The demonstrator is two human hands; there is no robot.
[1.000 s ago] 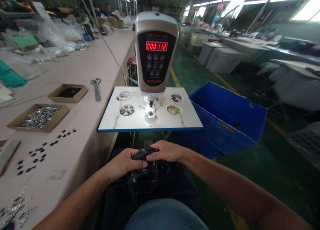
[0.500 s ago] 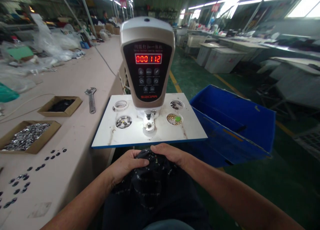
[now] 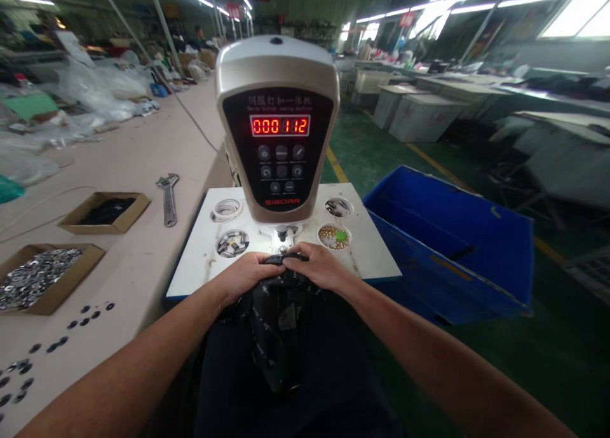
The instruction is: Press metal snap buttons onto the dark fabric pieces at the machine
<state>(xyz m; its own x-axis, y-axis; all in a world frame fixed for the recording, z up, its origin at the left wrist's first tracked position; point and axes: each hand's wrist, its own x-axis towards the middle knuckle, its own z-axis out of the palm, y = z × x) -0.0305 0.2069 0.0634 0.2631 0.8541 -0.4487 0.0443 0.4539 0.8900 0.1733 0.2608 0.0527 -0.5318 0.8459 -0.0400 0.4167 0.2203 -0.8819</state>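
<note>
Between both hands hangs a dark printed garment point(image 3: 274, 323), its upper edge pinched close to the button machine point(image 3: 277, 126). My left hand point(image 3: 248, 274) is closed on that edge from the left, thumb on top. From the right, my right hand point(image 3: 314, 264) grips the same edge, its thumb almost meeting the left one. Just past the fingertips is the machine's lit press head point(image 3: 283, 233), above its lower die, which the hands partly cover. The display reads 000112. The rest of the cloth drapes down over the lap.
Round wells with metal parts point(image 3: 232, 243) and gold studs point(image 3: 333, 236) sit in the white machine table point(image 3: 190, 269). On the left bench lie an adjustable wrench point(image 3: 169, 199), cardboard trays point(image 3: 90, 260) and scattered dark discs point(image 3: 57, 344). A blue bin point(image 3: 452, 234) stands at right.
Both hands have raised the garment from below the table's front edge and brought its edge forward to the press head. The machine looks nearer now.
</note>
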